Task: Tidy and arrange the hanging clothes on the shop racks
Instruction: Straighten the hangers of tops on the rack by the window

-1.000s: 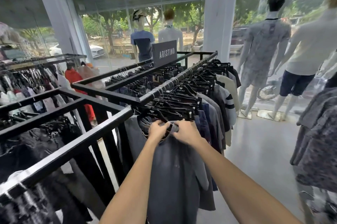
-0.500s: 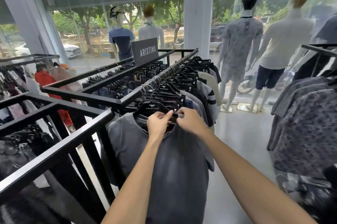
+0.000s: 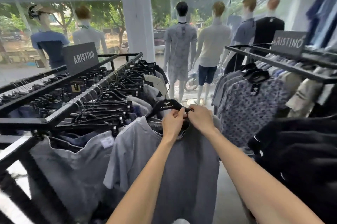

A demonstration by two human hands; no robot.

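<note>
A grey T-shirt (image 3: 184, 165) hangs on a black hanger (image 3: 166, 106) marked ARISTINO, held out in the aisle off the rail. My left hand (image 3: 173, 121) pinches the hanger at the shirt's collar. Right beside it, my right hand (image 3: 200, 117) grips the hanger's right arm. The black metal rack (image 3: 60, 112) on the left carries a long row of shirts on matching black hangers (image 3: 109, 96). Another grey shirt (image 3: 73, 165) hangs at the near end of that rack.
A second rack (image 3: 284, 61) with patterned shirts (image 3: 249, 103) stands on the right, and dark garments (image 3: 299, 151) hang at the near right. Several mannequins (image 3: 179, 45) line the shop window beyond a white pillar (image 3: 135, 14). The floor aisle (image 3: 229, 196) runs between the racks.
Both hands have lifted the hanger with the grey shirt off the left rail and carried it right into the aisle. My view has turned right, bringing the second rack into sight.
</note>
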